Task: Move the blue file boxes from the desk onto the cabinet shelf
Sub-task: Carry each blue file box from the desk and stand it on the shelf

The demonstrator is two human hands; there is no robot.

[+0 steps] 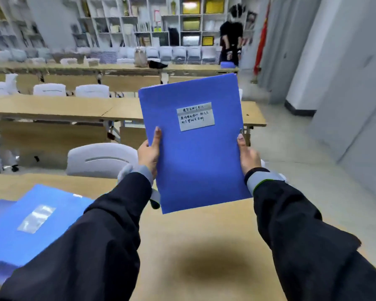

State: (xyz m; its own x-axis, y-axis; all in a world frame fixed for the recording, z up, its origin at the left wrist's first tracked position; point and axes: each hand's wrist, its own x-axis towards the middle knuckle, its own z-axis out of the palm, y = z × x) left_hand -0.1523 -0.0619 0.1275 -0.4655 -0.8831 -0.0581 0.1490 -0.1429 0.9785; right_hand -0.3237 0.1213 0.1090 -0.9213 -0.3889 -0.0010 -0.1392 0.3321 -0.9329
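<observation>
Both hands hold one blue box (195, 161) up in front of the person, above the near desk (204, 246) and clear of it. Left hand (149, 154) grips the box's left edge, thumb laid flat on the front face, the other fingers hidden behind. Right hand (249, 156) grips the right edge the same way, thumb on the face. The box stands nearly upright, broad face to the camera, its top leaning a little left. A grey label (195, 116) with handwriting sits on the upper half of the face. Dark sleeves (109, 235) with grey cuffs run from the near edge up to the hands.

On the near desk at left lies a stack (30, 224) of more blue boxes, flat, the top one bearing a shiny label; part of the stack is hidden by the left sleeve. A white chair (101, 159) stands just beyond this desk. Farther off are rows of wooden desks (52, 106) with more white chairs. Along the far wall run white shelves (161, 20) full of books and framed items, blurred. A person (230, 40) in black stands at far right before them, and a red flag (262, 44) hangs just to the right.
</observation>
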